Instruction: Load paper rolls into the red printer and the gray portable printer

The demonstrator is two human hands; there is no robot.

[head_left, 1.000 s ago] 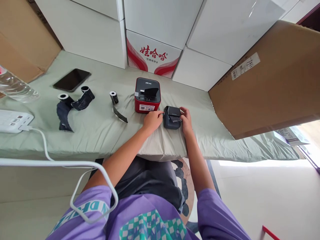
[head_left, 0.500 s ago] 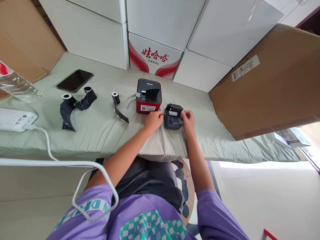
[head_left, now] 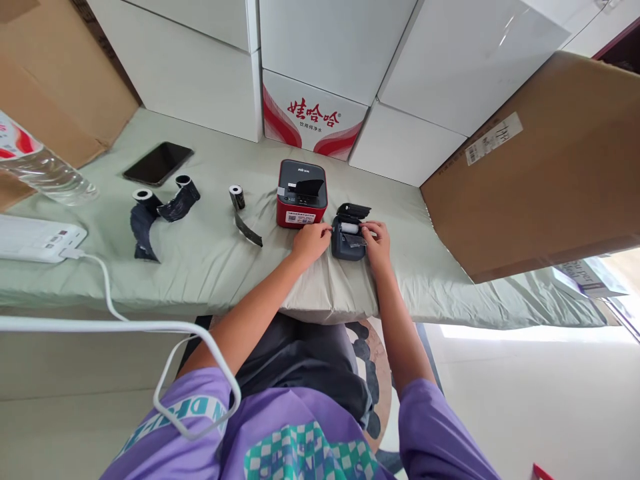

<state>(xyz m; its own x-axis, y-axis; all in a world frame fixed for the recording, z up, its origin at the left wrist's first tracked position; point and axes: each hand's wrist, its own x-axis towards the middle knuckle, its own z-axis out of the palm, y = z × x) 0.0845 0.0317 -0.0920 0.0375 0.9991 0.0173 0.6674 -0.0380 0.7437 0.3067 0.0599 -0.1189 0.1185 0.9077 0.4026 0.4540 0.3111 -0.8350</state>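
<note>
A small dark portable printer [head_left: 349, 251] lies on the cloth-covered table with its lid [head_left: 354, 211] raised. Inside its bay sits a white paper roll [head_left: 349, 228], and a strip of clear film [head_left: 355, 240] lies across the front part. My left hand [head_left: 313, 243] is closed, its fingertips against the printer's left side. On the other side, my right hand [head_left: 379, 243] grips the right edge with thumb and fingers, close to the roll's end. Directly behind my left hand stands a red and black box-shaped device [head_left: 301, 193].
Loose black-coated rolls [head_left: 237, 197] with unwound strips lie to the left, near a phone [head_left: 159, 163]. A water bottle [head_left: 50, 170] and a white power bank [head_left: 40, 239] with a white cable [head_left: 107, 287] are further left. White cartons [head_left: 315, 113] line the back; a large brown carton [head_left: 540, 173] stands right.
The printer's lid is tilted further back, showing more of the bay. My right fingers have shifted slightly on the printer's right edge; my left hand stays at its left side.
</note>
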